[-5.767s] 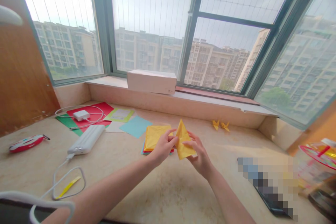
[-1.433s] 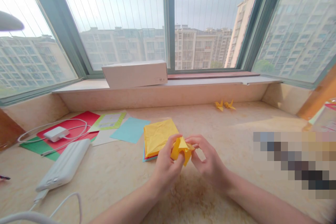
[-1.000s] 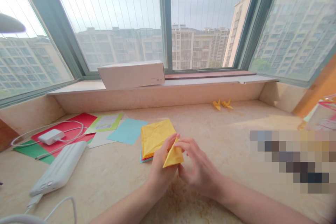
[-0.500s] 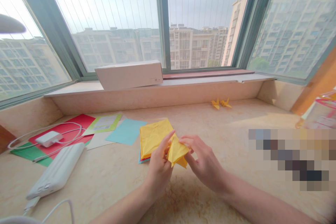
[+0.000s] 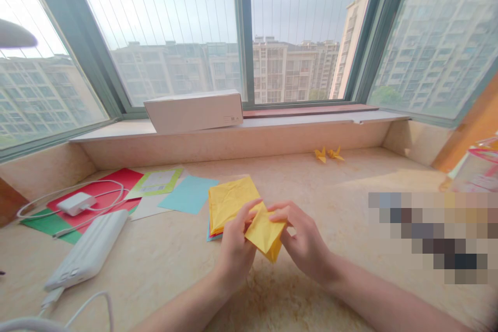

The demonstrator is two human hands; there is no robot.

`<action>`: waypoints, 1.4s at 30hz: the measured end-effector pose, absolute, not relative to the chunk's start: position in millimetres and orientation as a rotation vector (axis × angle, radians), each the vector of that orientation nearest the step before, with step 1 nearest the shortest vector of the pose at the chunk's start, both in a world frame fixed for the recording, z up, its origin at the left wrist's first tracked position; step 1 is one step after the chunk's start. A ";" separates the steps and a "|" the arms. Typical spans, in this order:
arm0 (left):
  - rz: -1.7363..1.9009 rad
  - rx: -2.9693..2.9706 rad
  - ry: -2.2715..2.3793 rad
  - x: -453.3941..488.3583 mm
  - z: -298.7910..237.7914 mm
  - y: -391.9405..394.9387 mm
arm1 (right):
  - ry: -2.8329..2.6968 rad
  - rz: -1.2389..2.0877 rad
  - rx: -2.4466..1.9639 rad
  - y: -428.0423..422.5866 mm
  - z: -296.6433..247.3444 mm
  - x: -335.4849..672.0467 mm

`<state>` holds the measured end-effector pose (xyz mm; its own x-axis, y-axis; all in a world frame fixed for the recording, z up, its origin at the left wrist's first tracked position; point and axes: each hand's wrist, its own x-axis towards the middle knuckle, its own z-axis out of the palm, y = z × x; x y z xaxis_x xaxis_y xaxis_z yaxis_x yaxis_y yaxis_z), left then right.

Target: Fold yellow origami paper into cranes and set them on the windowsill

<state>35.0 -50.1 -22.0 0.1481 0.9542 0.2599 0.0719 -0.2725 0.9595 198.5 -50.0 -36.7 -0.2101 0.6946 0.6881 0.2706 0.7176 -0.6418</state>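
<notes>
Between my two hands is a piece of folded yellow origami paper [image 5: 265, 231], held just above the counter with its flaps partly spread. My left hand [image 5: 238, 233] grips its left side, thumb on top and fingers beneath. Closed on its right edge are the thumb and fingers of my right hand [image 5: 299, 231]. Behind my left hand lies a stack of yellow paper [image 5: 229, 197], with red and blue sheets peeping out below. Two small yellow paper cranes [image 5: 329, 154] stand near the back ledge.
To the left are a blue sheet [image 5: 190, 194], red paper [image 5: 120, 179], green paper [image 5: 37, 223], a white charger [image 5: 77, 203] with its cable and a white power bank [image 5: 91, 249]. A white box [image 5: 194, 112] sits on the window ledge. A blurred patch covers the right side.
The folded yellow paper has turned and opened out between my fingers, showing a broader flat face and a lower point. Both hands still hold it in about the same place.
</notes>
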 end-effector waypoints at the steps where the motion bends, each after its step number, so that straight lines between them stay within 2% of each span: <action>1: 1.248 1.509 0.995 35.7 -22.0 -50.3 | -1.741 0.513 -0.754 -48.9 -37.4 198.1; 7: 1.214 1.627 0.887 32.7 -17.6 -55.1 | -1.487 0.731 -0.734 -40.8 -35.8 200.0; 12: 1.220 1.669 0.765 27.5 -13.4 -60.2 | -1.485 0.658 -0.762 -36.4 -33.2 209.4; 18: 1.271 1.446 0.946 35.2 -14.0 -48.1 | -1.662 0.612 -0.759 -38.0 -28.7 209.4; 27: 1.442 1.212 0.874 36.9 -16.2 -41.8 | -1.495 1.105 -0.868 -36.7 -27.7 202.3; 42: 1.274 1.379 0.972 34.9 -14.9 -44.4 | -1.358 1.098 -0.933 -36.7 -26.2 199.7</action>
<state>34.9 -44.4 -14.9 0.1286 0.9707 0.2031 -0.0611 -0.1967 0.9786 199.7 -36.7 -26.2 -0.0871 0.9605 0.2644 -0.0573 0.2601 -0.9639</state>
